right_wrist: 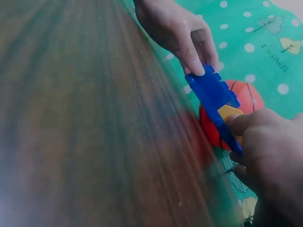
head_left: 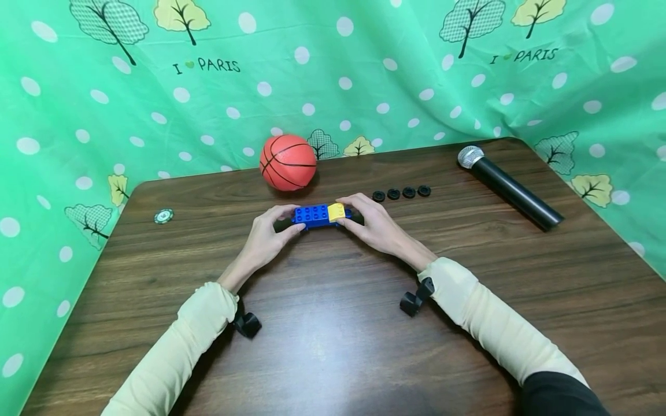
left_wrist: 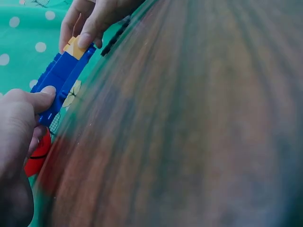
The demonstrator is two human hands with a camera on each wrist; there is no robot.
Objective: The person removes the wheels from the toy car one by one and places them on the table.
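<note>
A long blue piece of toy building bricks (head_left: 311, 214) is between the two hands, with rows of studs on its top. A yellow brick with a sloped face (head_left: 336, 212) sits on its right part. The left hand (head_left: 266, 236) pinches the blue piece's left end, thumb on the near side and fingers behind. At the other end, the right hand (head_left: 378, 225) pinches the yellow brick, its thumb pressed on the near face in the left wrist view. Both wrist views show the blue piece (left_wrist: 59, 78) held above the tabletop, its thin base reaching past the yellow brick (right_wrist: 229, 113).
Behind the hands stands a small red basketball (head_left: 288, 162). Several small black wheels (head_left: 393, 194) lie in a row beyond the right hand. A black microphone (head_left: 512, 188) lies far right, a poker chip (head_left: 163, 216) far left, all on the wooden table (head_left: 333, 323) before a green curtain (head_left: 156, 133).
</note>
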